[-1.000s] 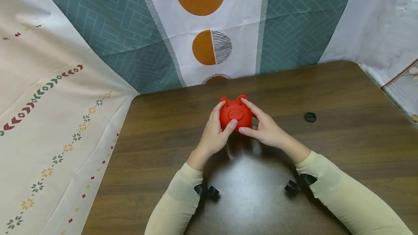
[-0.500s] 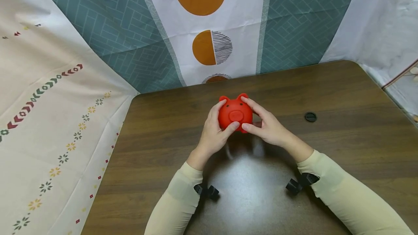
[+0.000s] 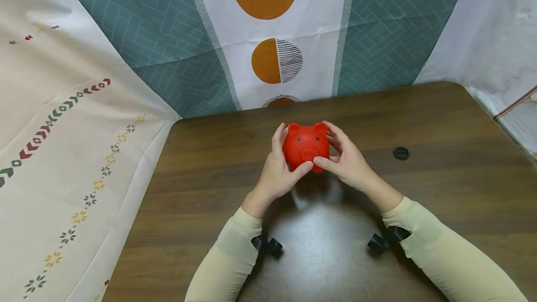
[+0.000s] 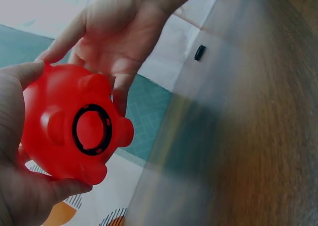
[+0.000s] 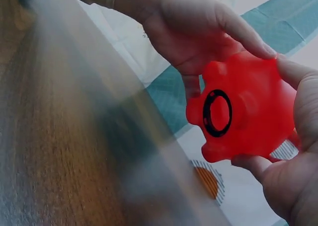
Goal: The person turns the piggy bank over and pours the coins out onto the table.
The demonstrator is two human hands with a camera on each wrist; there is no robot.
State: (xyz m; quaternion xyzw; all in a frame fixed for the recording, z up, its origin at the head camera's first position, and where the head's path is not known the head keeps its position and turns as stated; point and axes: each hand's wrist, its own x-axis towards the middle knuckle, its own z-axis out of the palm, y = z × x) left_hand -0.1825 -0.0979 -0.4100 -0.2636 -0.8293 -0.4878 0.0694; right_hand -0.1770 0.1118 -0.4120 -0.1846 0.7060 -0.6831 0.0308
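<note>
Both hands hold a red piggy bank (image 3: 305, 146) up off the table, its snout and eyes facing the head camera. My left hand (image 3: 277, 169) grips its left side, thumb at the front below the snout. On the other side my right hand (image 3: 350, 164) grips it, thumb beside the snout and fingers behind the right ear. In the left wrist view the underside of the piggy bank (image 4: 59, 121) shows short feet and a round opening ringed in black (image 4: 93, 130). A black round plug (image 3: 401, 153) lies on the table to the right.
The brown wooden table (image 3: 201, 176) reflects light at its near middle. Behind it hangs a teal and white patterned cloth (image 3: 310, 22). A cream cloth (image 3: 75, 153) hangs at the left. Small black cameras (image 3: 274, 248) sit on the wrists.
The piggy bank has shifted slightly right and turned so its face shows more upright. Both hands have moved with it, fingers re-placed at its sides. The plug has not moved on the table.
</note>
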